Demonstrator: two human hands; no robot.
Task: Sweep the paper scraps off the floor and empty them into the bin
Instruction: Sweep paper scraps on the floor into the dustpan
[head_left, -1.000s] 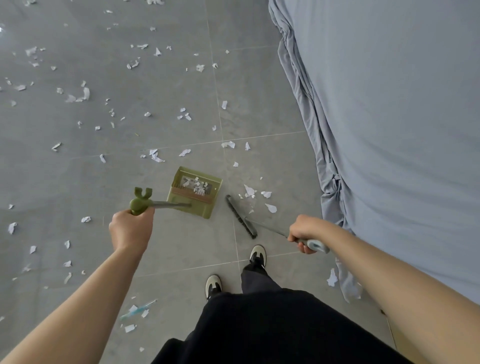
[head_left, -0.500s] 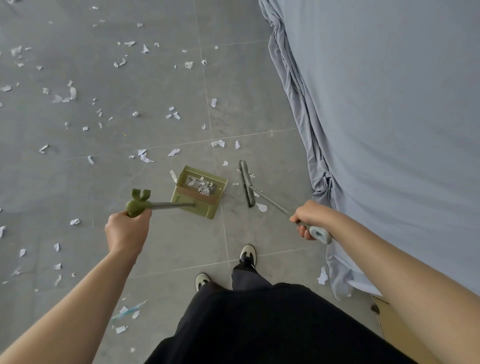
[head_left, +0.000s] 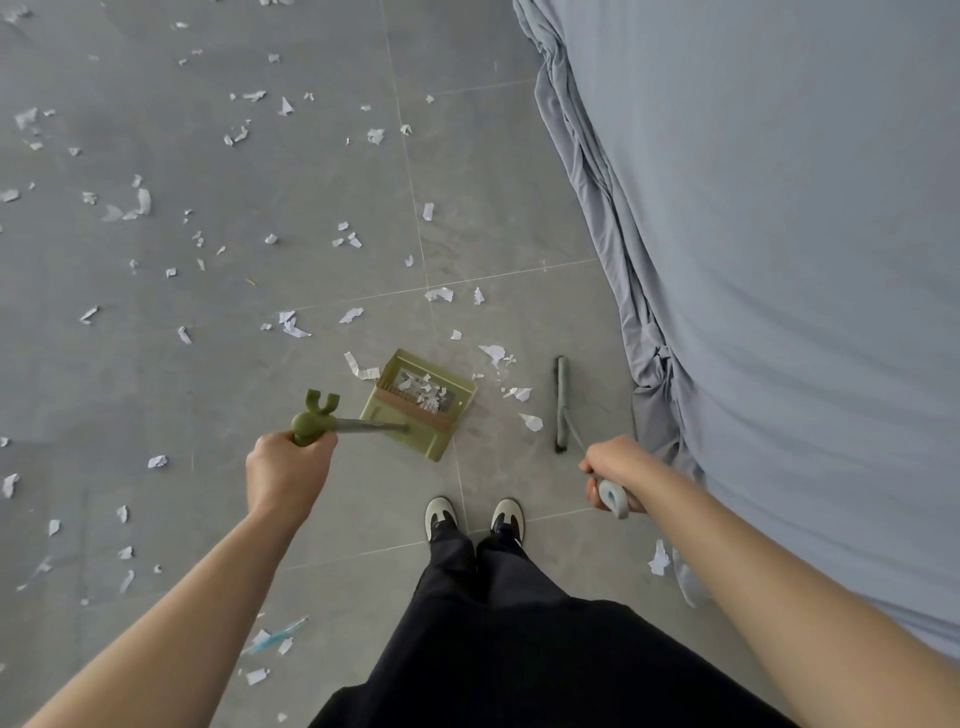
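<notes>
The left hand (head_left: 287, 475) gripped the rounded green plastic knob of the dustpan (head_left: 421, 402), a boxy olive tray resting on the smooth grey tiled floor (head_left: 156, 395) with torn white paper scraps (head_left: 423, 395) heaped inside. The right hand (head_left: 615, 470) curled round the pale grey looped handle of the broom (head_left: 562, 402), whose long narrow dark head lay on the floor beside the crumpled grey-blue sheet (head_left: 779, 260). More ragged scraps lay between pan and broom and were scattered toward the floor's far left corner.
</notes>
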